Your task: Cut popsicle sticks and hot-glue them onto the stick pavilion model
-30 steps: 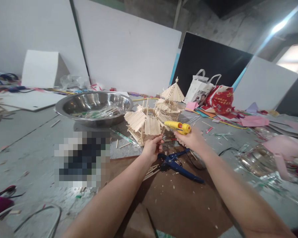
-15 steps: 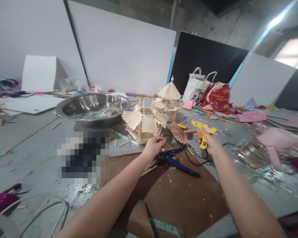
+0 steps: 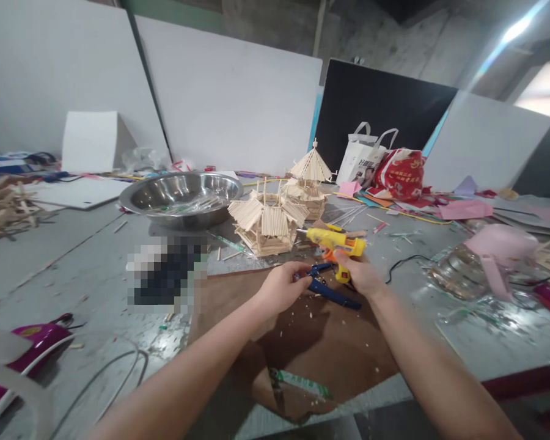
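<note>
My right hand (image 3: pixel 361 275) grips a yellow hot glue gun (image 3: pixel 333 239), its nozzle pointing left, close to a hexagonal pavilion model (image 3: pixel 270 227) made of thin wooden sticks. Just below the model, my left hand (image 3: pixel 282 286) is closed in a pinch; whatever lies between its fingertips is too small to make out. Blue-handled pliers (image 3: pixel 333 294) rest on a brown sheet (image 3: pixel 311 342) between the two hands, their jaws partly hidden by my left fingers. Behind the first model stands another stick model (image 3: pixel 312 168) with a pointed roof.
Left of the models sits a steel basin (image 3: pixel 183 220) holding plastic-wrapped sticks. A pink-lidded clear jug (image 3: pixel 467 269) stands at right. Paper scraps, a white bag (image 3: pixel 357 160) and a red bag (image 3: pixel 399 174) line the back. A magenta tool (image 3: pixel 41 345) and cables lie at lower left.
The glue gun has come left and inward, from beyond the folded brown paper to above the pliers. My left hand has dropped slightly towards me, still pinched. The view has shifted a little.
</note>
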Demonstrator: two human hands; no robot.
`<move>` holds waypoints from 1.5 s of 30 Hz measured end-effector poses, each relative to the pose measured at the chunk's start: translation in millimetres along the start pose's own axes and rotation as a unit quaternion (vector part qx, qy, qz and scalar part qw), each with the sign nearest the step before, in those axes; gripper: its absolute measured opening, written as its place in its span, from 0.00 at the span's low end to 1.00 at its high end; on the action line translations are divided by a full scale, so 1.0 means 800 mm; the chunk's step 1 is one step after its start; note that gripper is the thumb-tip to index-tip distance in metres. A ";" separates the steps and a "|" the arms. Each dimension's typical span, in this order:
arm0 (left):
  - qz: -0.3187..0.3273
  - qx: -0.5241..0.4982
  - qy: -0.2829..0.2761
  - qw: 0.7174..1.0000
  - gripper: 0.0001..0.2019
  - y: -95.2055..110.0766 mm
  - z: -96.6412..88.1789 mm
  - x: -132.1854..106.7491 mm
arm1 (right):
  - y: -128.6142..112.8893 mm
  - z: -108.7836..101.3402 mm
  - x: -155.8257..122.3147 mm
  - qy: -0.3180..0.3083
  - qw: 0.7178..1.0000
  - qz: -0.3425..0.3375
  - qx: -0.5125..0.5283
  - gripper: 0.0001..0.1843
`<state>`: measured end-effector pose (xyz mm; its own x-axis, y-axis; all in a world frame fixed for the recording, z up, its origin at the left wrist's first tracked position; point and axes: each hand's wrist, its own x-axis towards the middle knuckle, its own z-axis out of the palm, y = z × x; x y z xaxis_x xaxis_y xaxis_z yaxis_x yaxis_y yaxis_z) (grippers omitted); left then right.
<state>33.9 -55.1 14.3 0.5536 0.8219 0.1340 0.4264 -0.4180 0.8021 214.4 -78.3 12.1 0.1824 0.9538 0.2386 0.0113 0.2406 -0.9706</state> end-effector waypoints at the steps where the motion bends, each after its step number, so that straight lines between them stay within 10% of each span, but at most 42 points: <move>1: 0.004 -0.011 0.008 1.000 0.16 0.000 0.003 -0.006 | 0.000 0.009 -0.005 -0.013 1.000 0.002 -0.023 0.17; 15: -0.030 -0.340 0.023 0.940 0.15 -0.007 0.035 -0.045 | 0.035 0.072 -0.042 -0.144 0.968 -0.161 -0.125 0.24; 24: -0.068 -0.397 0.084 0.912 0.13 -0.007 0.034 -0.052 | -0.016 0.026 -0.026 -0.307 0.886 -0.165 -0.307 0.30; 32: -0.079 -0.318 0.086 0.941 0.09 -0.014 0.037 -0.051 | 0.015 -0.092 0.074 0.001 0.903 0.022 -0.430 0.10; 39: -0.075 -0.328 0.067 0.939 0.09 -0.022 0.040 -0.050 | 0.052 -0.121 0.160 0.034 0.869 0.050 -0.490 0.11; 45: -0.091 -0.364 0.043 0.926 0.10 -0.010 0.041 -0.053 | 0.076 -0.131 0.196 0.060 0.899 0.016 -0.434 0.15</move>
<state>30.7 -99.3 -17.0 0.4473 0.8941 -0.0221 -0.1049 0.0770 0.9915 346.7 67.3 -12.5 0.3002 0.9193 0.2545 0.7578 -0.0678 -0.6490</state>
